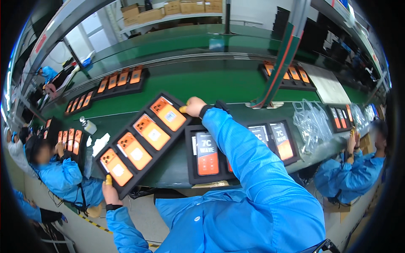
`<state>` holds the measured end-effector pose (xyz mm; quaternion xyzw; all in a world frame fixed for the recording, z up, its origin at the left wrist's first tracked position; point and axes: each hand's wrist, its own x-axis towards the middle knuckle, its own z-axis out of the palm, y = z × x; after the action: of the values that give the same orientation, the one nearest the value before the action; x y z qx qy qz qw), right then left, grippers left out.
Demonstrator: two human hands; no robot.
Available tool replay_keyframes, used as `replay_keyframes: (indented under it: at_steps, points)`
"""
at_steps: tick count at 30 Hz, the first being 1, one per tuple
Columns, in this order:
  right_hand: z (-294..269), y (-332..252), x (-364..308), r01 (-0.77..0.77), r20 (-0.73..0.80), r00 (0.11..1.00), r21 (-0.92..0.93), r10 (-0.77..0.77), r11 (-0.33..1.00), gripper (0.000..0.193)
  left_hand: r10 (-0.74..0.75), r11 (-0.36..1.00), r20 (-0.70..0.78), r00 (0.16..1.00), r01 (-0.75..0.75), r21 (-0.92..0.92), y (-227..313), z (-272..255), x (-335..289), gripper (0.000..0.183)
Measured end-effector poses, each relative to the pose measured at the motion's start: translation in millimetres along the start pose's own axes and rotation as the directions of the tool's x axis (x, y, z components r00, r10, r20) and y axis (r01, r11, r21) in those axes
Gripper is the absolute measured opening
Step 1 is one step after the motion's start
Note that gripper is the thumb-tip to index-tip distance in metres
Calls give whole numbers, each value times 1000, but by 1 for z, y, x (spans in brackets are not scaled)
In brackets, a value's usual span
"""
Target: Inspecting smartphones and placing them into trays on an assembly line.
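Both hands hold a black tray [147, 166] tilted diagonally above the bench, with several orange phones [136, 151] lying camera side up in its slots, each with a white label. My left hand [110, 194] grips the tray's near left corner. At the far right corner is my right hand [195, 106], its fingers closed on the edge. Yellow covers show on fingertips of both hands. Under my right arm, a second black tray [192, 168] lies on the bench, holding phones with dark and orange screens [207, 154]; my sleeve hides part of it.
A green conveyor [190, 80] runs beyond the bench, carrying trays of orange phones [122, 78]. Clear plastic bags [311, 126] lie right, near a metal post [280, 67]. A bottle [88, 126] stands left. Co-workers in blue sit at left [59, 177] and right [346, 177].
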<state>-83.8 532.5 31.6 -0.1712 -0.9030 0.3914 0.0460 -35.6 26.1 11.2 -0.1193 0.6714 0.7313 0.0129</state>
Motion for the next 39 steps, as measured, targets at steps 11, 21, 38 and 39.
replay_keyframes:
  at_steps: [11,21,38,39]
  points:
    - [-171,19,-188,-46,-384,922,3,44,999,50,59,998,424,904,-49,-36,84,94,-45,34]
    - [-191,171,-357,-429,-611,727,-48,313,902,39,-106,896,686,720,-230,379,18,232,-98,33]
    - [-173,223,-394,-253,-518,749,353,413,901,53,-170,875,711,683,-227,427,-16,233,-116,37]
    - [-169,223,-394,-230,-499,744,433,444,872,55,-193,916,695,693,-126,380,-18,231,-119,38]
